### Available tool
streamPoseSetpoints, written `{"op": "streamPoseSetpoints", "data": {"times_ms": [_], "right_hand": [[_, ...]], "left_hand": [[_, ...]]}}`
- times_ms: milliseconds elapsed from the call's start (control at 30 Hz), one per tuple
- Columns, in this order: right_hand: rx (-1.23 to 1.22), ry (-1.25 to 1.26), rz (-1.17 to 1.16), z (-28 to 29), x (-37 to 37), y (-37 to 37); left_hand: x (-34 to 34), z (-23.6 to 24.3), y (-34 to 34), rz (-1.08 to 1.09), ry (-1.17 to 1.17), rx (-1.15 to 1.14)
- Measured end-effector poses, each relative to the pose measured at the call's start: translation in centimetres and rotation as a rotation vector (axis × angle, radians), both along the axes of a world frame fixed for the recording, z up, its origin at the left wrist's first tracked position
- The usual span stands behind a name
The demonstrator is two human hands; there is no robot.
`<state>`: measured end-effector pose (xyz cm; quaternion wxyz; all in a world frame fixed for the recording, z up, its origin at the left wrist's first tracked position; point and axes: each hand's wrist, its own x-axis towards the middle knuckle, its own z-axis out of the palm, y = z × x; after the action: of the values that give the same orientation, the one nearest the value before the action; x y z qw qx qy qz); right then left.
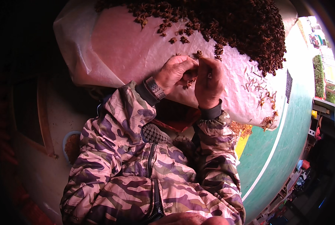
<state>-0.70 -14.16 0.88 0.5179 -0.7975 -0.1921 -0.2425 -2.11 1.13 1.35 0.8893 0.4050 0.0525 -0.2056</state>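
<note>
My left hand [171, 75] and my right hand [209, 84] are close together over the near edge of a pale plastic-covered surface [118, 41]. Their fingers are curled and pinched at the tips; what is between them is too small and shadowed to name. A few brown star-shaped dried pods [199, 54] lie just beyond and under the fingers. A large dark pile of these pods [250, 33] covers the far right part of the sheet. Thin scraps [254, 84] are scattered right of my right hand.
A blue-rimmed basin [72, 146] with brown contents and a wooden frame [43, 118] are at lower left. A yellow item [242, 140] with debris is below the sheet's right side. Green floor [276, 157] with a white line runs along the right, bordered by assorted clutter [298, 168].
</note>
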Motion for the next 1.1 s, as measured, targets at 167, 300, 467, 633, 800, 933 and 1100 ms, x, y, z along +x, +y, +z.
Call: {"op": "streamPoseSetpoints", "data": {"times_ms": [167,300,467,633,800,933,1100], "right_hand": [[0.031,0.140,-0.120,-0.8,1.6,-1.6],[0.099,0.175,-0.114,-0.3,1.9,-2.1],[-0.032,0.213,-0.157,-1.5,4.2,-7.8],[-0.698,0.323,-0.630,-0.5,4.6,-17.1],[-0.493,0.275,-0.486,0.9,3.9,-14.2],[-0.144,0.349,0.134,3.4,0.8,-4.8],[-0.484,0.133,0.161,3.0,-0.4,-1.9]], "left_hand": [[0.2,1.6,1.2,-0.092,-0.008,-0.066],[1.1,0.7,2.7,0.078,-0.160,0.189],[1.4,-0.3,2.4,0.132,-0.221,0.269],[1.6,-0.9,2.4,0.189,-0.295,0.369],[1.8,-1.4,2.0,0.194,-0.370,0.541],[1.6,-0.9,1.6,0.155,-0.415,0.602],[1.5,-1.5,1.4,0.152,-0.459,0.637]]}}
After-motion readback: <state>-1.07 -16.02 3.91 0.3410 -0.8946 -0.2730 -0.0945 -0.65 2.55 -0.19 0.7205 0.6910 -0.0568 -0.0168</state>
